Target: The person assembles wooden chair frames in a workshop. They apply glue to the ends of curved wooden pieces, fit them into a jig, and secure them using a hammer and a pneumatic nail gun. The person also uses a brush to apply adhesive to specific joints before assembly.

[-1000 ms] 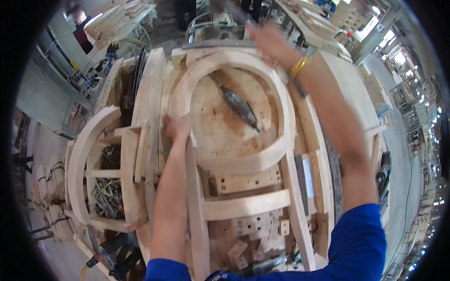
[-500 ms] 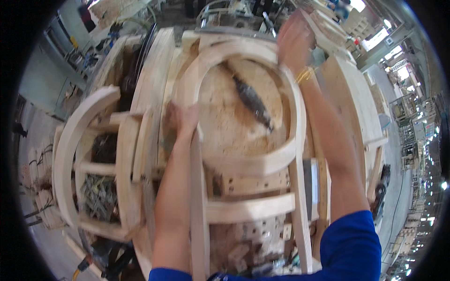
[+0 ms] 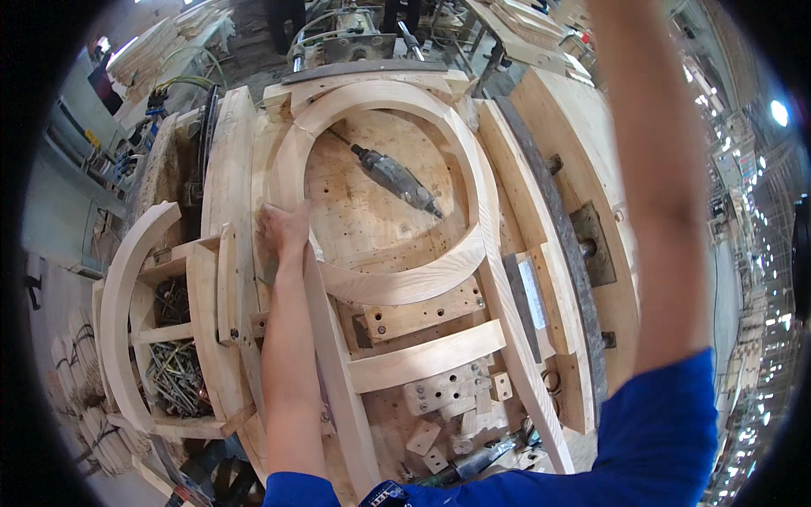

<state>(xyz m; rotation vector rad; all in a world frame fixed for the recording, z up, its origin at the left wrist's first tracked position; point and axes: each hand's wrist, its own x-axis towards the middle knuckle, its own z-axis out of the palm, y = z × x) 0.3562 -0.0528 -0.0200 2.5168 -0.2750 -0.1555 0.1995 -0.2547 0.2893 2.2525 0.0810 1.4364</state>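
A pale wooden chair-back frame, an oval ring with two long legs, lies in a wooden jig. Its curved crossbar spans the legs. My left hand is closed at the ring's left side, near the top of the left leg; part of the fingers is hidden. My right forearm is raised on the right and runs past the upper edge, so the right hand is outside the view. Inside the ring, a dark straight power driver with a long thin bit lies on the jig board.
At left, a compartmented wooden box holds many screws, with a curved wooden piece along its side. Small drilled blocks and another dark tool lie near me. A metal clamp stands behind the jig.
My right hand has left the ring's upper right and gone up out of view. The left hand stays at the ring's left side. The whole view has shifted.
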